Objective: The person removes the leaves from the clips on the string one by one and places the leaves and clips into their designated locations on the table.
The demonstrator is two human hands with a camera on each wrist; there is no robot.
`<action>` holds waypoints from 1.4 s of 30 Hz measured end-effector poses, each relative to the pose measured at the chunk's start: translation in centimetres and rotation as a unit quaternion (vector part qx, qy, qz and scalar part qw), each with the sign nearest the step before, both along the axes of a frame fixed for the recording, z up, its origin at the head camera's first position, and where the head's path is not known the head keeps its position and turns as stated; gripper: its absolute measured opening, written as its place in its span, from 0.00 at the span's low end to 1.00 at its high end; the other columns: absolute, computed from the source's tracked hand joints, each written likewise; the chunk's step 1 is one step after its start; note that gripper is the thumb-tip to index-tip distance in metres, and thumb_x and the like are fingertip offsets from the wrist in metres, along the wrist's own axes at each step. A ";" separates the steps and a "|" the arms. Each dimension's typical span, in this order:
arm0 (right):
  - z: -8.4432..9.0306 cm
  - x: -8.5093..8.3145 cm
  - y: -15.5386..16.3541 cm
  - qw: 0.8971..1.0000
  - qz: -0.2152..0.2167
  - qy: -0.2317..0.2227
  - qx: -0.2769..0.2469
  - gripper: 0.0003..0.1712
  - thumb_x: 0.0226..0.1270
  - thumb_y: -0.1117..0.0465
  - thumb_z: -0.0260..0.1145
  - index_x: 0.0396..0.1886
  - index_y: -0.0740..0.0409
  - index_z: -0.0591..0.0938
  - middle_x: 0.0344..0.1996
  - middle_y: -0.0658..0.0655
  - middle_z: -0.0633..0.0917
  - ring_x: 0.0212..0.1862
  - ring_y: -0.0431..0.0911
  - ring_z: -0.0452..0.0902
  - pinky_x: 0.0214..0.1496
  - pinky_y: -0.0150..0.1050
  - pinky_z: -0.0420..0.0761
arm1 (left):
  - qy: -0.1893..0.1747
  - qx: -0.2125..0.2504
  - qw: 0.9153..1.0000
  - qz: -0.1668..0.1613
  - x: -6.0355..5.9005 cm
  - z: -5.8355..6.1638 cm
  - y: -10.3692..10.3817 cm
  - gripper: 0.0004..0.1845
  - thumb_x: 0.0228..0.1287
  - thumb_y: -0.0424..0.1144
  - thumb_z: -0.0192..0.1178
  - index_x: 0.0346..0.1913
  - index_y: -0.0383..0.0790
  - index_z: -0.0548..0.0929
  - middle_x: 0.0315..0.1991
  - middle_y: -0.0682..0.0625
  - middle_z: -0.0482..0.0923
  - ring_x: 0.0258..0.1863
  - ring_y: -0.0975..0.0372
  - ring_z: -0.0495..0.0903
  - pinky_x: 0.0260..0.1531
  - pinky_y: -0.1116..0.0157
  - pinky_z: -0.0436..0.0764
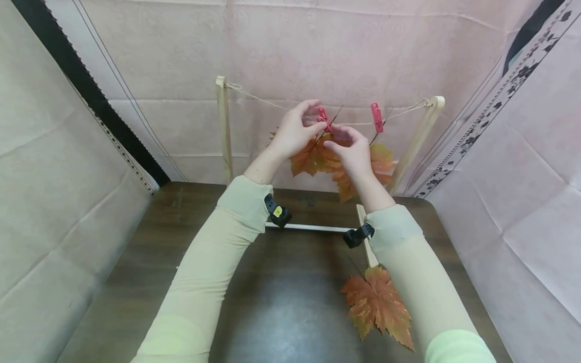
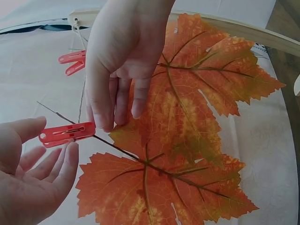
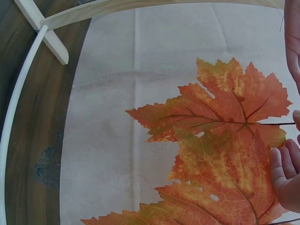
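Observation:
My left hand [image 1: 295, 131] holds a red clothespin [image 2: 68, 133] at the line, its thumb and fingers at the peg's outer end. An orange leaf [image 2: 154, 183] has its dark stem crossing the peg. My right hand [image 1: 354, 151] is just right of it, its relaxed fingertips right at the leaf's upper edge and near the peg. Farther right, a second red clothespin [image 1: 377, 117] sits on the string [image 1: 258, 97], with the stem of another orange leaf [image 1: 381, 160] at it. The two hanging leaves overlap in both wrist views.
The string runs between a left wooden post [image 1: 224, 126] and a right wooden post [image 1: 417, 141]. A white rod [image 1: 313, 228] joins the stand's base. One loose orange-brown leaf [image 1: 378, 305] lies on the dark table [image 1: 281, 312] beside my right forearm. Pale cloth [image 1: 172, 45] hangs behind.

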State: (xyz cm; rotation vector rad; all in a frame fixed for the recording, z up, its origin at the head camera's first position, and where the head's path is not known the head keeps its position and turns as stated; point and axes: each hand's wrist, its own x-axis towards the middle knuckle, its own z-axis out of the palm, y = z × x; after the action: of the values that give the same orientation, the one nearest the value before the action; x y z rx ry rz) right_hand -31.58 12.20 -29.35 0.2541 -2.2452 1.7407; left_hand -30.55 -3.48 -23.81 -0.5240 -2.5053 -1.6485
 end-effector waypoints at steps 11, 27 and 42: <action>0.3 0.1 -0.2 1.000 -0.005 -0.012 0.020 0.21 0.59 0.62 0.68 0.52 0.66 0.79 0.52 0.62 0.81 0.52 0.44 0.77 0.56 0.34 0.77 | 0.005 0.045 0.999 -0.021 0.3 -0.2 0.1 0.20 0.66 0.38 0.56 0.60 0.39 0.72 0.51 0.45 0.77 0.46 0.58 0.79 0.47 0.62 0.82; -0.1 -0.1 -0.1 1.000 0.016 -0.001 0.014 0.12 0.61 0.63 0.66 0.39 0.68 0.81 0.28 0.39 0.82 0.28 0.31 0.74 0.27 0.25 0.75 | -0.026 0.095 0.995 -0.032 0.9 0.4 -0.1 0.20 0.65 0.37 0.57 0.59 0.37 0.72 0.48 0.44 0.78 0.45 0.55 0.81 0.35 0.67 0.84; -0.2 0.2 0.1 0.999 0.025 0.005 0.026 0.09 0.58 0.62 0.69 0.35 0.64 0.84 0.26 0.39 0.84 0.32 0.31 0.77 0.32 0.25 0.75 | -0.040 0.111 0.993 -0.025 0.6 0.0 -0.5 0.19 0.65 0.36 0.56 0.57 0.34 0.74 0.46 0.42 0.79 0.42 0.56 0.82 0.34 0.68 0.84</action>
State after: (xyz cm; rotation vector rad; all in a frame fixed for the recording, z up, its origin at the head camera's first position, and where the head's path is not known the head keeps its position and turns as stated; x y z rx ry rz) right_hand -31.35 12.32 -29.55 0.3317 -2.2983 1.7035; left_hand -29.98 -3.95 -23.76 -0.5095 -2.3367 -1.9739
